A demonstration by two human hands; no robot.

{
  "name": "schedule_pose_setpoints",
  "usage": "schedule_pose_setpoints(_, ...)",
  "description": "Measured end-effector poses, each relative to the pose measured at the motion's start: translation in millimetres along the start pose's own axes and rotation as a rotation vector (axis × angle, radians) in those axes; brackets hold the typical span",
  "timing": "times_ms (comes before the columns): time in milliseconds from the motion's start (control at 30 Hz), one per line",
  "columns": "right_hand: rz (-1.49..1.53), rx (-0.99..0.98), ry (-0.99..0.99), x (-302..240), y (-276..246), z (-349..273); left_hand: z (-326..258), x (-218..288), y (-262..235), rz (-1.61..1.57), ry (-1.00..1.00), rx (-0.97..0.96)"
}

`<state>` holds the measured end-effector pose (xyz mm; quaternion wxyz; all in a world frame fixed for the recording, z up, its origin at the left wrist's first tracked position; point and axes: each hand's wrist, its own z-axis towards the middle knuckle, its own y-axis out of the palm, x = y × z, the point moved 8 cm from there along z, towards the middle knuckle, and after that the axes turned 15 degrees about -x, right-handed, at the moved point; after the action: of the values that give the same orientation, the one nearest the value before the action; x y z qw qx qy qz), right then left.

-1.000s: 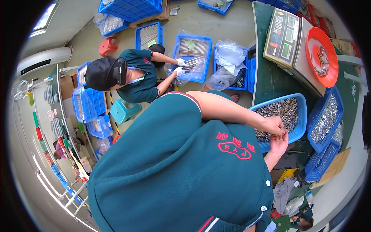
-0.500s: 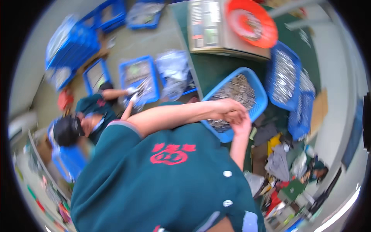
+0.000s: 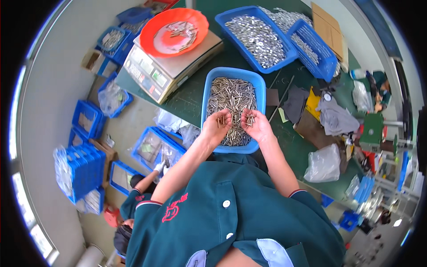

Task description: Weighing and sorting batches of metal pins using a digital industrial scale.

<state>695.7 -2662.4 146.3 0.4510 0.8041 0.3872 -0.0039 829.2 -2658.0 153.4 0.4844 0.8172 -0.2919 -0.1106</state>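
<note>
A light-blue plastic basket [image 3: 261,89] full of short metal pins [image 3: 231,91] stands on the green table in front of me. Over its near half, my left hand [image 3: 216,127] is cupped, its fingers curled round a few of the pins. Facing it a short way to the right, my right hand [image 3: 258,127] is curled in the same manner, with several pins lying across its fingers. Between the two hands is a gap where the heaped pins show. How many pins each palm holds is hidden.
A bench scale [image 3: 153,75] carries a red-orange bowl [image 3: 149,33] with some pins. Behind the basket, a blue crate [image 3: 289,55] holds shiny metal parts beside a second blue basket [image 3: 327,66]. Grey cloth [image 3: 336,116] and a clear bag [image 3: 323,163] lie rightward. A co-worker [image 3: 133,204] works low at left.
My hands were close together by the basket's near right side; now they are apart over the pins. The whole view has turned, so scale and bowl appear farther left.
</note>
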Motion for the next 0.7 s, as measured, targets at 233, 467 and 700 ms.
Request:
schedule_pose_setpoints(233,0.208,-0.164,0.103,23.3,-2.2,1.7,-9.1,1.3,4.7,0.119,0.013,-0.037)
schedule_pose_setpoints(467,0.188,-0.292,0.08,26.4,6.9,-0.9,-12.0,1.0,7.3,0.182,0.002,-0.013)
schedule_pose_setpoints(700,0.105,-0.335,0.029,21.4,6.8,-5.4,-14.5,-13.4,28.3,0.172,-0.152,-0.259)
